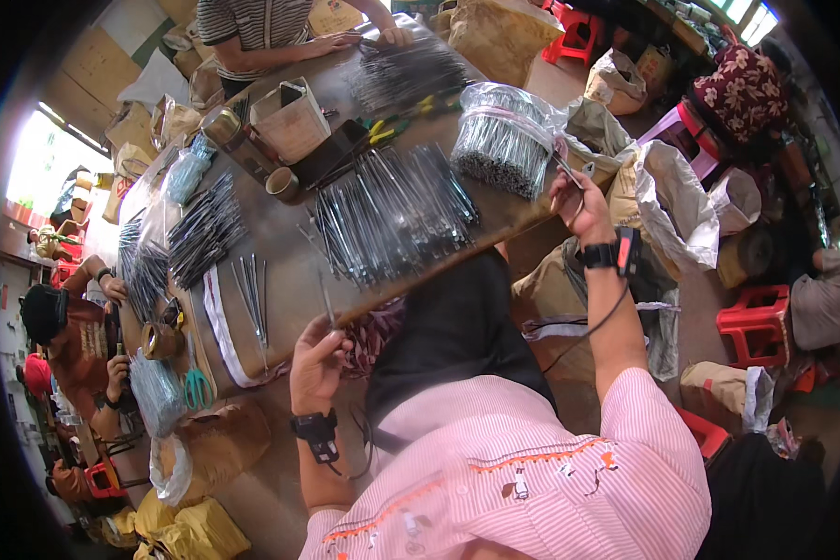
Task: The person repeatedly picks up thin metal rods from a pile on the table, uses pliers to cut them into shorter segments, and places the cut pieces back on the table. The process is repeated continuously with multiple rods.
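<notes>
My left hand [317, 362] is closed at the table's near edge, a thin metal rod [326, 301] standing up from its thumb and fingers. Off to the right, my right hand [582, 203] pinches a slim metal tool [565, 168] whose exact kind is too small to tell. Just beyond that hand stands a thick bundle of silvery rods [499, 154] wrapped in clear plastic. A wide row of loose metal rods [392, 219] lies on the table between my hands. Several separate rods [252, 294] rest left of them.
The brown table [294, 247] also carries rod piles [205, 229], yellow-handled pliers [381, 133], a tape roll [282, 182] and teal-handled scissors [198, 387]. Co-workers' hands [334, 44] work across the table and at the left. Sacks [663, 201] and a red stool [754, 325] stand on the right.
</notes>
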